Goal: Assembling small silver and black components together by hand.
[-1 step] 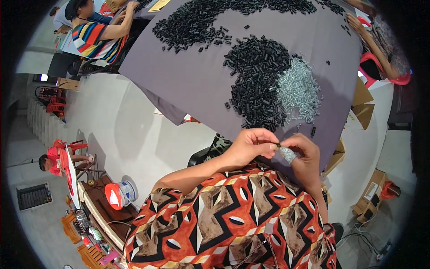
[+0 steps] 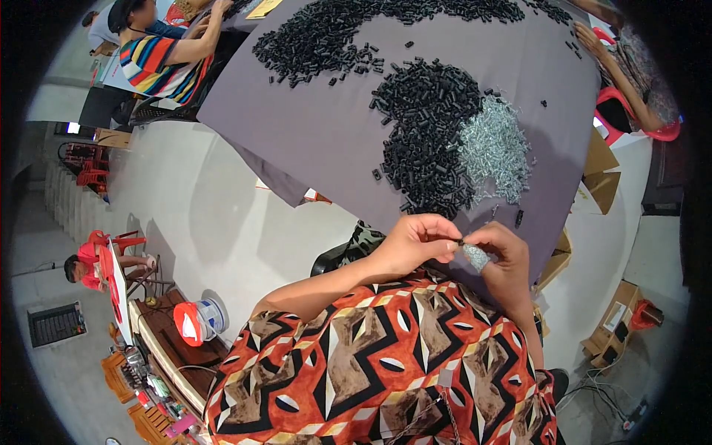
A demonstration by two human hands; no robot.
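Observation:
My left hand (image 2: 415, 243) is closed in a pinch on a small black plastic piece (image 2: 460, 241) at the near edge of the table. My right hand (image 2: 507, 259) meets it there, its fingertips pinched together at the same piece. A silvery-grey wrap (image 2: 476, 256) covers one of the right hand's digits. Any smaller part between the fingertips is hidden. Just beyond the hands lies a heap of small black plastic pieces (image 2: 426, 133). Against its right side rests a pile of small silvery metal parts, perhaps screws (image 2: 495, 148).
A grey cloth covers the table (image 2: 297, 119); more black pieces (image 2: 319, 44) lie along its far side. One person in a striped shirt (image 2: 167, 63) works at far left; another person's arm (image 2: 619, 81) reaches in at right. Cardboard boxes (image 2: 599, 174) stand beside the table's right edge.

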